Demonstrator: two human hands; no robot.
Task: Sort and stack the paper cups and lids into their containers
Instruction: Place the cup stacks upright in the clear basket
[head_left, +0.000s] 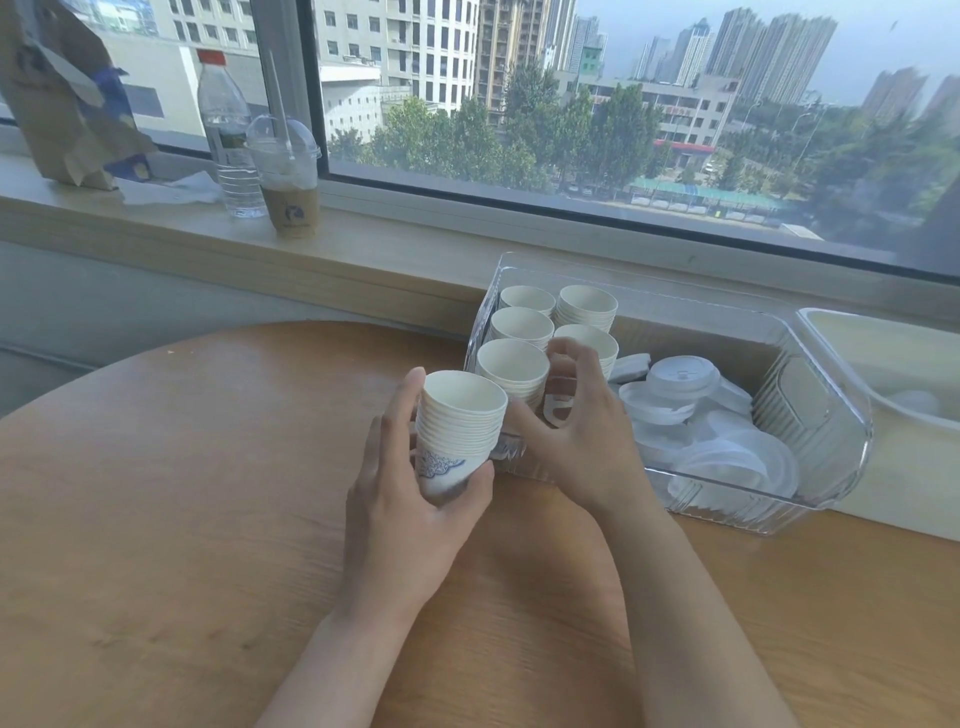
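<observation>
Only one view existed, taken from the person's head and looking forward and down across a round wooden table (182, 493). It sat close over the bare left hand (410, 499) and bare right hand (576, 436), whose forearms entered from six o'clock. A clear plastic ribbed bin (810, 441) lay near centre toward two o'clock. The pale wooden windowsill (415, 234) and the large glass window (623, 104) filled twelve o'clock, farthest away, bowed by the wide lens.

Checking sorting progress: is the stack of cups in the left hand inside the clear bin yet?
Out. The left hand holds the stack of white paper cups upright above the wooden table, beside the clear plastic bin.
</observation>
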